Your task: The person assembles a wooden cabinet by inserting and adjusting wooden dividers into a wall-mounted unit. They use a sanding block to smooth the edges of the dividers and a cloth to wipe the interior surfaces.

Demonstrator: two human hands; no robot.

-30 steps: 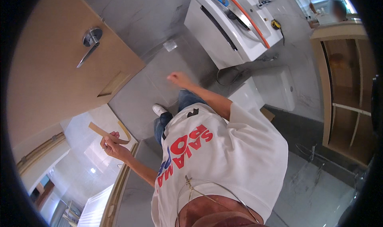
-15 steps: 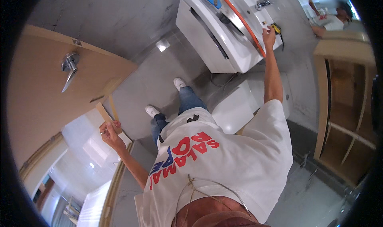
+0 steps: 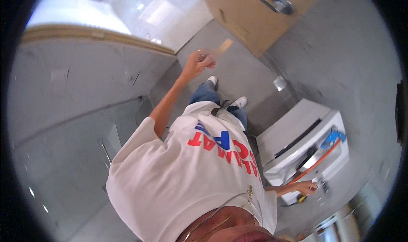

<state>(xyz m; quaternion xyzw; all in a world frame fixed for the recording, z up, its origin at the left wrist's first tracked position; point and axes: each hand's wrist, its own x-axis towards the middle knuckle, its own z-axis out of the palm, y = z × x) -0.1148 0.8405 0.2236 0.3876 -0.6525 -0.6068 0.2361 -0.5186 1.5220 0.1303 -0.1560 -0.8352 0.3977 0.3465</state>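
My left hand (image 3: 196,65) is raised over the floor, its fingers closed on a thin pale wood strip (image 3: 224,47) that points away from me, blurred by motion. At the right, my right hand (image 3: 303,187) is over the edge of the white sink (image 3: 338,160), close to the chrome faucet (image 3: 324,186). Its fingers are curled together; whatever they hold is too small to make out. Just beside that hand lies a yellow and black tool (image 3: 301,198). Across the basin run a long orange bar (image 3: 321,160) and a metal blade with a dark handle. A blue tool (image 3: 333,138) rests at the far end.
Below the sink is a white cabinet (image 3: 293,127) with a dark slot. A wooden door (image 3: 255,18) with a metal lever handle (image 3: 280,4) stands ahead, beside a doorway. Glass panels and a metal handle (image 3: 106,152) are at my left. My feet stand on grey tiles.
My view and body have turned left, so the sink now sits lower right. My left hand still carries the wood strip. My right hand has moved from beside the yellow and black tool toward the faucet.
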